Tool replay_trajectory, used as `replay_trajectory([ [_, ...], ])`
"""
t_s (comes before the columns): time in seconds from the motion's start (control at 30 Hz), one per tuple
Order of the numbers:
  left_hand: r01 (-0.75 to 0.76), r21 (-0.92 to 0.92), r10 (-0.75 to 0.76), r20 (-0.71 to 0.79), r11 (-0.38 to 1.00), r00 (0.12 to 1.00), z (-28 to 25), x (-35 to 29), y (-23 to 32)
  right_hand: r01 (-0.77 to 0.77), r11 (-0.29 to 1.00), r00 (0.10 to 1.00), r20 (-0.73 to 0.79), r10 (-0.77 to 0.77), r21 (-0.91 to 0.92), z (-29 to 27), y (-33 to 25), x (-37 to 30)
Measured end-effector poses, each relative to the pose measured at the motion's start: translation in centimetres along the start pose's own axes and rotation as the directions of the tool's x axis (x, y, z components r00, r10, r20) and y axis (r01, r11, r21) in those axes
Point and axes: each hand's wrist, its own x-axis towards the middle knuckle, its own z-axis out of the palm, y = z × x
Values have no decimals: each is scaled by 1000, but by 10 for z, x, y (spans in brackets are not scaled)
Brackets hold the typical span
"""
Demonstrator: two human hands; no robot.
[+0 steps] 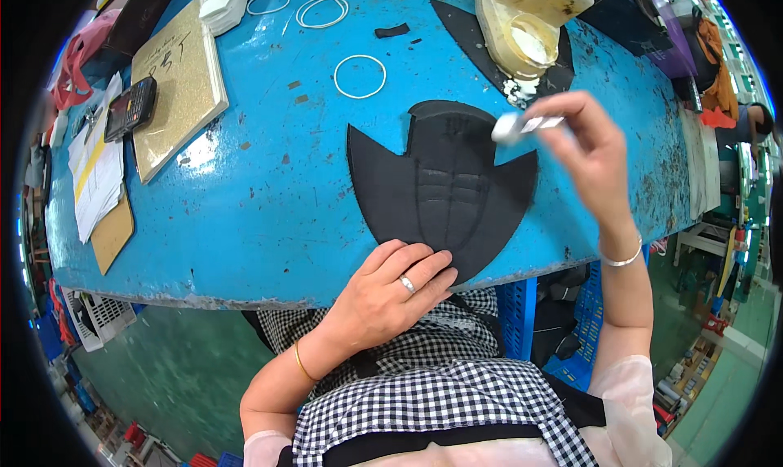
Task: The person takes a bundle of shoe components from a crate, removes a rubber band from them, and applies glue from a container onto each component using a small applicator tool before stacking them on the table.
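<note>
A black shaped fabric piece [449,173], with a raised panel and stitched lines down its middle and a pointed wing on each side, lies flat on the blue table. My left hand [391,292] rests on its near edge, fingers stretched out flat. Above its far right part, my right hand [587,145] is closed round a small brush [534,124] with a white, smeared-looking tip. Farther back stands a crusted, cream-coloured pot [526,47] with white paste inside, and white lumps [520,90] lie at its foot.
Under the pot lies another black piece [457,28]. White rings [360,76] and black scraps [392,30] are scattered at the back. At left are a gold-covered book [175,84], a card terminal [130,110] and papers [96,169]. A blue crate [515,324] stands below the table edge.
</note>
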Motion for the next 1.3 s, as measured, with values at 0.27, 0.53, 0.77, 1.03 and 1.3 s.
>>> replay_trajectory([
  [0.27,3,-51,-3,-1,999,1000,-1,3,-2,174,974,956,261,-133,-143,38,-16,-23],
  [0.53,17,-65,-17,5,998,1000,-3,5,-1,318,897,947,152,-284,-306,44,-7,-6],
  [0.77,25,-47,-26,-35,999,999,1,5,1,364,893,915,278,-291,-264,43,-20,-24],
  [1.03,-5,-10,6,72,1000,997,-10,15,6,-182,928,964,-128,234,324,23,-17,-33],
  [1.3,-146,60,148,-34,987,988,-16,22,0,-179,632,946,-44,320,754,11,5,-35],
])
